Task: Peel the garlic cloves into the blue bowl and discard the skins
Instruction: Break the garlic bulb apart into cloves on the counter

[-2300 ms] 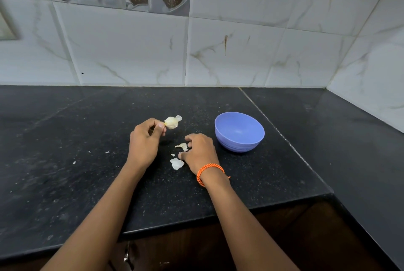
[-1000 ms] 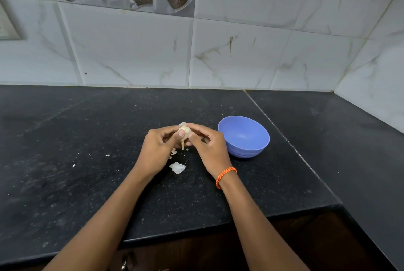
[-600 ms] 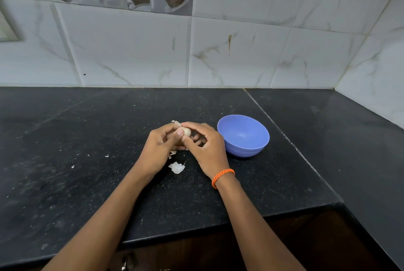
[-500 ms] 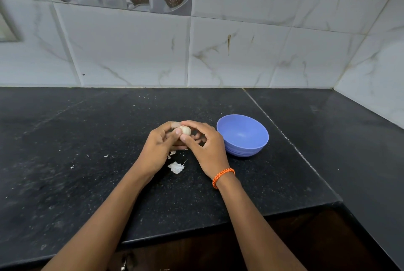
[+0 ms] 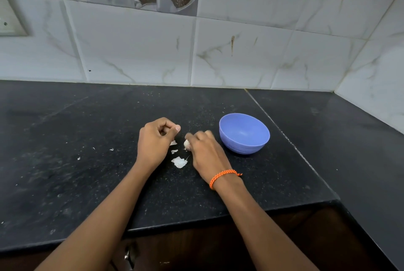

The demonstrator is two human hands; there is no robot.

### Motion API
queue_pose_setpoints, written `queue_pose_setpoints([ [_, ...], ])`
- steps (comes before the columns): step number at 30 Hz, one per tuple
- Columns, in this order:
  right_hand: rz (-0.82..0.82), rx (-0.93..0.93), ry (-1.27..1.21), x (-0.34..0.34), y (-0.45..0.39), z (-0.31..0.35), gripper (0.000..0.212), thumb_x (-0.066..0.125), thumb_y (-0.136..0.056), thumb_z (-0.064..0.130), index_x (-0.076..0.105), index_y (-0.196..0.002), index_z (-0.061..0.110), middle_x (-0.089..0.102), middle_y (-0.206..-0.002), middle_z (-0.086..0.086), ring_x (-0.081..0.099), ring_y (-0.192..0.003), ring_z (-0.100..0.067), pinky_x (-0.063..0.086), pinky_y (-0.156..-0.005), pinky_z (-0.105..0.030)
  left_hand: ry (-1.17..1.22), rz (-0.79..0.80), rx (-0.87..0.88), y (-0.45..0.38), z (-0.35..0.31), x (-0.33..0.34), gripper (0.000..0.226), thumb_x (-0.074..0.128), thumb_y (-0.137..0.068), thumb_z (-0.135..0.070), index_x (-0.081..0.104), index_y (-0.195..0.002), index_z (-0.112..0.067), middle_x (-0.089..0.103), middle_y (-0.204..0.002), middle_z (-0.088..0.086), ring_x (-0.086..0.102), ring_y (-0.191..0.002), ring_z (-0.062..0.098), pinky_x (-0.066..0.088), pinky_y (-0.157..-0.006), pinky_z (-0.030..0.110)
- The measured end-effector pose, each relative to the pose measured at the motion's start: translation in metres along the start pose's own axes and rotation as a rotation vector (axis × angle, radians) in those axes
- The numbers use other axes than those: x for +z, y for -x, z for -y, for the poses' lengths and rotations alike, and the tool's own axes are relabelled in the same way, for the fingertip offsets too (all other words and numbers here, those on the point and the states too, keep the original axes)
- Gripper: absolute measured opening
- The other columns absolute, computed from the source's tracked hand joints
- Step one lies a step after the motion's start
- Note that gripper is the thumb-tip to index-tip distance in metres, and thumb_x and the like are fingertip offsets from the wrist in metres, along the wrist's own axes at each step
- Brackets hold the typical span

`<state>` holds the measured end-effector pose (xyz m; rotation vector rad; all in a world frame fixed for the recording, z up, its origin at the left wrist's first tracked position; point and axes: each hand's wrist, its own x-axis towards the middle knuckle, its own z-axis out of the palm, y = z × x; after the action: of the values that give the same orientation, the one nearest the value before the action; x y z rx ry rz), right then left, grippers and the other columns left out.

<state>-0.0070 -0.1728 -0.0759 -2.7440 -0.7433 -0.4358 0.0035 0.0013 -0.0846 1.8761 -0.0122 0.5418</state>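
A blue bowl [image 5: 244,133] stands on the black counter [image 5: 87,130], and I see nothing inside it. My right hand [image 5: 204,151], with an orange thread on the wrist, is low over the counter just left of the bowl. Its fingertips pinch a pale lump of garlic [image 5: 187,144]. My left hand [image 5: 155,140] hovers a little further left, fingers curled and thumb against the forefinger. Anything inside that curl is hidden. Between the hands lie three bits of white garlic skin [image 5: 179,162].
Tiny skin flecks [image 5: 111,149] dot the counter left of my left hand. Tiled walls close the back and the right side. The counter's front edge [image 5: 218,214] runs under my forearms, and a seam [image 5: 273,124] passes right of the bowl.
My hands were together on the garlic above the counter. They have come apart: the right has dropped to the counter with the garlic, and the left has drawn back to the left.
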Motion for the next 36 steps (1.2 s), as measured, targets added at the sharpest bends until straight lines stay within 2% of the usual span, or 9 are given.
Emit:
queue_pose_setpoints([
  [5,-0.252,0.041,-0.023,-0.028,-0.016,0.001,0.026,0.055,-0.099,0.0,0.06,-0.119,0.015,0.063,-0.107,-0.001,0.044,-0.099,-0.025,0.041,-0.066,-0.038,-0.036,-0.034,0.002,-0.001,0.006,-0.002,0.02,0.076,-0.099,-0.028,0.073,-0.079,-0.026,0.067,-0.067,-0.004,0.059,-0.061,0.018,0.055,-0.068,0.049],
  [9,0.08,-0.019,0.078,0.005,0.0,0.0,0.029,0.056,-0.1,-0.001,0.06,-0.123,0.015,0.066,-0.106,-0.006,0.05,-0.11,-0.027,0.047,-0.073,-0.036,-0.064,-0.039,0.005,-0.004,0.006,-0.001,0.02,0.075,-0.1,-0.026,0.073,-0.08,-0.026,0.067,-0.068,-0.001,0.059,-0.063,0.016,0.055,-0.069,0.046],
  [13,0.098,0.035,-0.02,0.001,-0.009,-0.012,0.022,0.059,-0.106,0.011,0.068,-0.124,0.019,0.065,-0.096,-0.008,0.057,-0.099,-0.026,0.054,-0.077,-0.04,-0.111,0.088,0.03,0.0,0.009,0.004,0.016,0.072,-0.101,-0.023,0.078,-0.087,-0.028,0.074,-0.078,-0.005,0.067,-0.072,0.012,0.058,-0.076,0.043],
  [16,-0.041,0.154,-0.47,0.002,-0.008,-0.017,0.012,0.063,-0.104,0.016,0.073,-0.107,0.021,0.072,-0.09,-0.002,0.066,-0.09,-0.021,0.052,-0.075,-0.034,-0.167,0.214,0.074,0.004,0.01,0.006,0.017,0.064,-0.107,-0.028,0.08,-0.1,-0.032,0.077,-0.084,-0.01,0.072,-0.084,0.017,0.059,-0.084,0.047],
  [20,-0.171,0.336,-1.053,0.005,-0.006,-0.015,0.021,0.069,-0.104,0.021,0.065,-0.124,0.015,0.078,-0.102,-0.004,0.069,-0.078,-0.005,0.057,-0.073,-0.024,0.04,0.339,0.074,0.005,0.005,0.004,0.023,0.058,-0.112,-0.029,0.079,-0.121,-0.031,0.079,-0.096,-0.001,0.074,-0.094,0.021,0.059,-0.094,0.052],
  [23,-0.192,0.411,-1.261,0.009,-0.005,-0.014,0.02,0.069,-0.105,0.02,0.067,-0.123,0.012,0.079,-0.106,-0.013,0.072,-0.085,-0.013,0.058,-0.078,-0.028,0.203,0.377,0.06,0.006,0.003,0.002,0.025,0.065,-0.108,-0.028,0.077,-0.13,-0.025,0.081,-0.109,0.003,0.076,-0.106,0.026,0.058,-0.101,0.047],
  [25,-0.211,0.414,-1.372,0.009,-0.005,-0.015,0.019,0.066,-0.105,0.013,0.069,-0.123,0.006,0.079,-0.11,-0.015,0.076,-0.097,-0.022,0.06,-0.084,-0.033,0.221,0.358,0.06,0.006,0.002,0.003,0.024,0.067,-0.107,-0.022,0.077,-0.129,-0.02,0.082,-0.107,0.002,0.075,-0.098,0.019,0.058,-0.092,0.035],
  [30,-0.235,0.376,-1.374,0.005,-0.002,-0.013,0.018,0.066,-0.103,0.004,0.075,-0.118,0.004,0.081,-0.104,-0.015,0.078,-0.1,-0.031,0.064,-0.09,-0.042,0.226,0.321,0.056,0.007,-0.001,0.007,0.022,0.065,-0.108,-0.017,0.077,-0.127,-0.016,0.08,-0.093,0.006,0.07,-0.078,0.011,0.053,-0.062,0.027],
  [36,-0.261,0.344,-1.134,0.005,-0.002,-0.012,0.023,0.083,-0.093,0.02,0.079,-0.114,0.012,0.082,-0.101,-0.001,0.078,-0.099,-0.014,0.064,-0.085,-0.029,0.232,0.351,0.049,0.009,-0.001,0.006,0.024,0.07,-0.104,-0.024,0.08,-0.124,-0.015,0.083,-0.104,0.004,0.079,-0.093,0.027,0.065,-0.088,0.041],
])
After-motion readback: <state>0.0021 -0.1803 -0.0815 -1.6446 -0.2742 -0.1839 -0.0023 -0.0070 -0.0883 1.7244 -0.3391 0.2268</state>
